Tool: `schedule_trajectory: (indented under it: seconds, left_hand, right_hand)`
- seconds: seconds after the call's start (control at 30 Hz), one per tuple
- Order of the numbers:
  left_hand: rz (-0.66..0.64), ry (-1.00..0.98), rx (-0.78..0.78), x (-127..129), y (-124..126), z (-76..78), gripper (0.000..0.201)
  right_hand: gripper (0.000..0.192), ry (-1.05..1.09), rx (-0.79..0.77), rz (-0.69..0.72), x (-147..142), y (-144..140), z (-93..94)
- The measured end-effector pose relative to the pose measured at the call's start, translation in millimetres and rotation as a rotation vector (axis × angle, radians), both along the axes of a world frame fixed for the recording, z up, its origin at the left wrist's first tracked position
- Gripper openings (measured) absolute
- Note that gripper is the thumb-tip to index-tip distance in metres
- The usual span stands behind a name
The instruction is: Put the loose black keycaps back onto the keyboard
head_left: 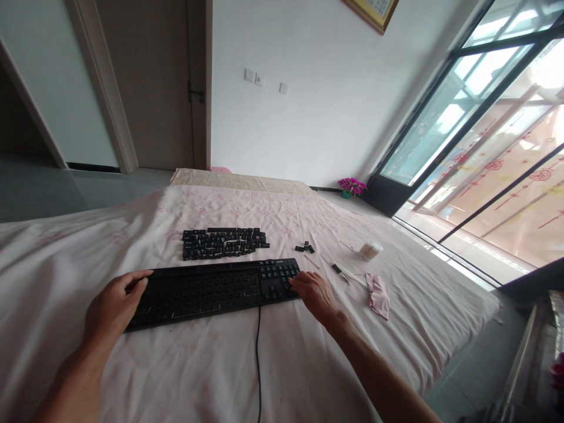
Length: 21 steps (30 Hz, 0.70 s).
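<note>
A black keyboard [207,290] lies in front of me, slightly tilted from left to right. Most of its left and middle part is bare of keycaps, while caps still sit on the number pad at the right. My left hand [117,299] grips the keyboard's left end between thumb and fingers. At the opposite end, my right hand [315,292] is closed around the right edge beside the number pad. Just beyond the keyboard, many loose black keycaps [222,242] are laid out in rows. A few more keycaps [305,247] lie apart to the right.
A pink-flowered sheet [211,370] covers the surface. To the right are a tub of cotton swabs [370,251], a small tool with a black part [338,269], and a folded pink cloth [378,295]. The keyboard's cable [258,364] runs toward me.
</note>
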<state>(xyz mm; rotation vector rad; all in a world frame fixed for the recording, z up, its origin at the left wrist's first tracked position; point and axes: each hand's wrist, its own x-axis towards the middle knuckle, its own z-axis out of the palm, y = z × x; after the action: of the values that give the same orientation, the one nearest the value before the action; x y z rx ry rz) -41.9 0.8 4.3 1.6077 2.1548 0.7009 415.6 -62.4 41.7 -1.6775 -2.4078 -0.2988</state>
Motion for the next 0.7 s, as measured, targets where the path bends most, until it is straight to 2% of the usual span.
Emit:
schedule_trajectory:
  seconds: [0.47, 0.7]
  left_hand:
    - [0.013, -0.008, 0.001, 3.1, -2.0, 6.4, 0.039]
    - [0.013, -0.010, 0.005, 3.8, -4.6, 8.8, 0.041]
  right_hand:
    - [0.022, -0.005, 0.001, 0.069, 3.1, 2.2, 1.9]
    - [0.021, -0.016, -0.003, 0.022, -1.4, 0.1, 2.3]
